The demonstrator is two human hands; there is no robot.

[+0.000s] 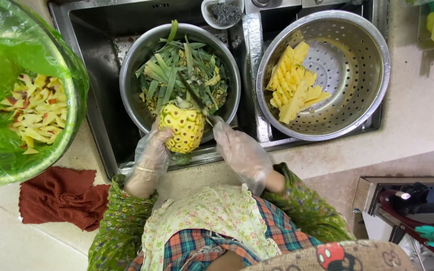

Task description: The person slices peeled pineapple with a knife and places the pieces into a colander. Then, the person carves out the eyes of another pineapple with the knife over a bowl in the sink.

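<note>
Gloved left hand [152, 150] wrapped around peeled pineapple [182, 128], right hand [237, 148] clenched on dark knife [195, 98] above scrap bowl [131, 95].

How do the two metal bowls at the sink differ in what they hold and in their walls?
The left bowl has plain walls and holds green leaves and peel scraps; the right bowl is perforated and holds yellow pineapple pieces. Both are round and shiny, sitting in the sink.

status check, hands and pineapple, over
Left hand gloved, gripping peeled pineapple over scrap bowl. Right hand holds knife at its top. Nothing in the way.
</note>
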